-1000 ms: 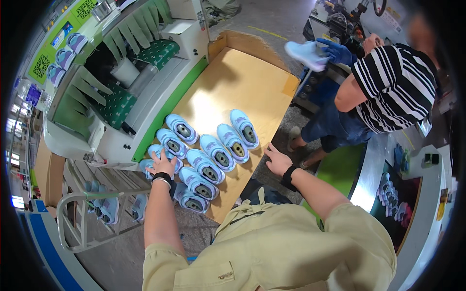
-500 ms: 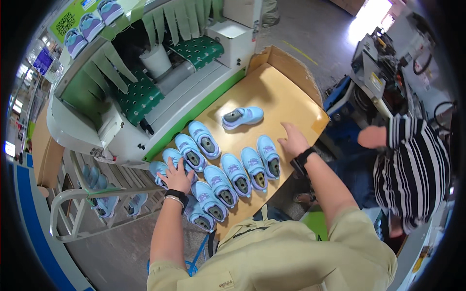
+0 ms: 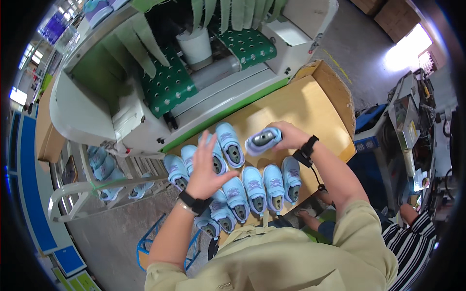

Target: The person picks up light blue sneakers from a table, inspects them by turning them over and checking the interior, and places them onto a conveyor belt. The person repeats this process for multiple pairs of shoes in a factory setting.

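Note:
A single light blue sneaker (image 3: pixel 262 140), with a dark last showing in its opening, is gripped by my right hand (image 3: pixel 290 135) above the wooden table. My left hand (image 3: pixel 208 169) is spread, fingers apart, over the rows of sneakers and hides parts of several. The back row holds several blue sneakers (image 3: pixel 229 144) along the machine side. In the front row more sneakers (image 3: pixel 254 189) stand side by side, their heels toward me. Dark bands circle both my wrists.
Behind the wooden table (image 3: pixel 310 104) stands a white machine with a perforated green belt (image 3: pixel 170 80) and hanging fabric strips. A cardboard flap (image 3: pixel 335 89) edges the far right end. At left is a metal rack (image 3: pixel 92 189) with shoes; a person in a striped shirt (image 3: pixel 412 252) is at lower right.
My right hand has taken hold of the lone sneaker and lifted it, turning its opening toward me. My left hand has risen off the left shoes and moved right. The striped-shirted person appears lower.

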